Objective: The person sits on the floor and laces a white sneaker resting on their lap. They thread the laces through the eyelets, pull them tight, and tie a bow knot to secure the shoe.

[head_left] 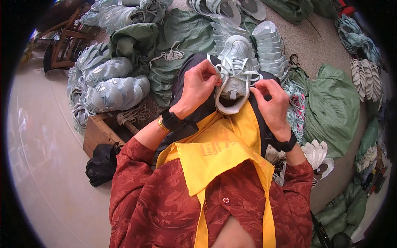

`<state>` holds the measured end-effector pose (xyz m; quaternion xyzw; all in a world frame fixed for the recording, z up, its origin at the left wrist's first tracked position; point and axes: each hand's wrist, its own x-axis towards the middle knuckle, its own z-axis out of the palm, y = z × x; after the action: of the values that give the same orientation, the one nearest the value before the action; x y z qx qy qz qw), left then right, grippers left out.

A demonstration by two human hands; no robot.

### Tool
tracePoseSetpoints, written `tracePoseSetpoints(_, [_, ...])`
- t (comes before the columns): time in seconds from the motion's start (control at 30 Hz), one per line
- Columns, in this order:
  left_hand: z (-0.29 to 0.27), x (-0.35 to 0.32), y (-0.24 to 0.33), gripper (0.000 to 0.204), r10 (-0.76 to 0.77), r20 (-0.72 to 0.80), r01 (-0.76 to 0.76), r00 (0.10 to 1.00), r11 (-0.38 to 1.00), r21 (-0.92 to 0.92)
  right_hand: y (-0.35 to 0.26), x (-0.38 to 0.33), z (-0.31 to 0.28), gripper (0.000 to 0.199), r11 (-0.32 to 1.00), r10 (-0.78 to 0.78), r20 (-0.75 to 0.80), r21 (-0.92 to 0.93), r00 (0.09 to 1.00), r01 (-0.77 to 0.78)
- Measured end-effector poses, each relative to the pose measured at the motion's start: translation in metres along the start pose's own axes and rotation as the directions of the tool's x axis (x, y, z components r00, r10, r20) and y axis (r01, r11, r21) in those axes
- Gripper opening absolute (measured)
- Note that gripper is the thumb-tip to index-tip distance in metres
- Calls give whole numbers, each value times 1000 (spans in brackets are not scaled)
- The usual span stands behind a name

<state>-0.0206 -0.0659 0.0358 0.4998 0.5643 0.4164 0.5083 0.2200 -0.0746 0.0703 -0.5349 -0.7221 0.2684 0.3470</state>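
A pale grey-blue sneaker upper [238,48] lies across my lap, toe pointing away and collar toward me. White shoelace [236,71] runs through its eyelets, with loose loops standing out on both sides. My left hand [197,86] is closed in a pinch on the lace at the left of the tongue. On the right side, my right hand [271,101] pinches thumb to forefinger by the lace's right loop; the fingertips partly hide what they hold. Beneath the collar lies my yellow apron [215,153].
Stacks of nested grey-blue uppers [118,93] lie at the left, with another stack [271,47] beyond the shoe. Loose white laces [167,55] rest on green sheeting [186,33]. A wooden box [101,134] stands by my left arm, and a green sack [333,109] at the right.
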Motion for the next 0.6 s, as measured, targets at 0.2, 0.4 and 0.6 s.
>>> tracePoseSetpoints(0.2, [1,1,6,6,69,25,-73,997,965,253,5,2,8,18,999,-3,81,-47,997,7])
tracePoseSetpoints(0.4, [5,-2,10,9,181,10,-175,983,930,323,2,4,7,12,999,39,66,-40,997,-37])
tracePoseSetpoints(0.6, [5,0,2,9,315,41,-301,948,850,432,-7,5,10,16,987,153,44,42,987,-155])
